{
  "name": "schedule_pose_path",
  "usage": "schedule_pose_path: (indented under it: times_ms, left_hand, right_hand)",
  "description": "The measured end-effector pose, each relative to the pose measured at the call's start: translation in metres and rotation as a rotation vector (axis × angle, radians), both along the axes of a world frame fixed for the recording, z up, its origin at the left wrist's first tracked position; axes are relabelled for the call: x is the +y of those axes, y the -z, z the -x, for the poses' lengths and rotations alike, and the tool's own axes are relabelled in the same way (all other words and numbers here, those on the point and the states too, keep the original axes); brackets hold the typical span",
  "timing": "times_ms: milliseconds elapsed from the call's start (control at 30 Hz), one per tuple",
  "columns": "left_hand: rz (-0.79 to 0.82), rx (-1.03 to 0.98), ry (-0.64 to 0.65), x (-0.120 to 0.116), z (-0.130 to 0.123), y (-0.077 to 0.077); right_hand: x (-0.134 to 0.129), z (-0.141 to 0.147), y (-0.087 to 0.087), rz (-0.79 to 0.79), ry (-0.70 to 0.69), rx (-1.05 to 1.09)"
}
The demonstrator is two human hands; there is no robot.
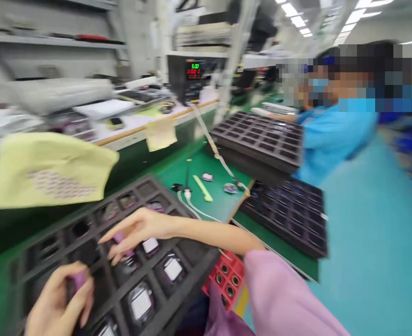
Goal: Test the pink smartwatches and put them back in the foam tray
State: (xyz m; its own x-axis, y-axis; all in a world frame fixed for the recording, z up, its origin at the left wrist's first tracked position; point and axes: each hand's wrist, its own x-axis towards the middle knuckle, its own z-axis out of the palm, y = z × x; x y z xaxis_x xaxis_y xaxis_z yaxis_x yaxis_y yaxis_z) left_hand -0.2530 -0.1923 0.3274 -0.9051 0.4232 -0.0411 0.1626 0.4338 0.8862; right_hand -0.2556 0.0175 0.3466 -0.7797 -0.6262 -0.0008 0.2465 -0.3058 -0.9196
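A black foam tray (188, 289) with square compartments lies before me, tilted in view. Several of its compartments hold small dark square devices with white labels, such as this labelled device (141, 303). My left hand (60, 298) is curled low over the tray's left part, and whatever its fingers hold is hidden. A purple covering shows at one of its fingertips. Over the tray's middle, my right hand (139, 231) reaches in with fingers apart, also with purple at a fingertip. Just under it sits a dark device (129, 265) in a compartment; contact cannot be made out.
Stacked black trays (258, 140) stand to the right, beside a co-worker in a blue top (335, 130). A red tray (226, 280) sits below my right arm. White cables (195, 207) and a yellow-green strip (203, 188) lie on the green bench. Yellow sheet (52, 158) hangs at left.
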Motion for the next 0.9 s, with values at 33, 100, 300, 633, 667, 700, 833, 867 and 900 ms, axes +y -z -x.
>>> schedule_pose_path:
  times_ms: [33,100,300,633,667,700,833,867,900]
  left_hand:
    - [-0.099,-0.013,-0.040,-0.011,-0.003,-0.001]
    - [-0.275,-0.043,-0.055,-0.016,-0.006,-0.001]
    - [-0.426,-0.103,-0.040,-0.009,0.010,0.004]
    - [-0.520,-0.215,0.017,-0.009,0.011,0.000]
    - [-0.567,-0.250,0.031,-0.008,0.012,0.001]
    - [-0.616,-0.289,0.043,-0.008,0.012,0.002]
    - [-0.722,-0.409,0.049,-0.013,0.012,0.002]
    - [-0.723,-0.424,0.041,-0.014,0.013,0.002]
    - [-0.724,-0.433,0.032,-0.016,0.013,0.003]
  right_hand:
    - [0.002,0.004,0.001,0.011,0.024,-0.009]
    - [0.007,0.009,0.000,-0.003,0.098,-0.023]
    - [0.012,0.006,-0.016,-0.154,0.183,0.041]
    - [0.004,0.008,-0.023,-0.207,0.134,-0.077]
    - [0.003,0.008,-0.023,-0.206,0.127,-0.107]
    - [0.003,0.008,-0.023,-0.204,0.122,-0.133]
    - [0.000,0.009,-0.021,-0.189,0.139,-0.206]
    - [0.000,0.009,-0.020,-0.184,0.148,-0.223]
    - [-0.001,0.009,-0.019,-0.179,0.159,-0.236]
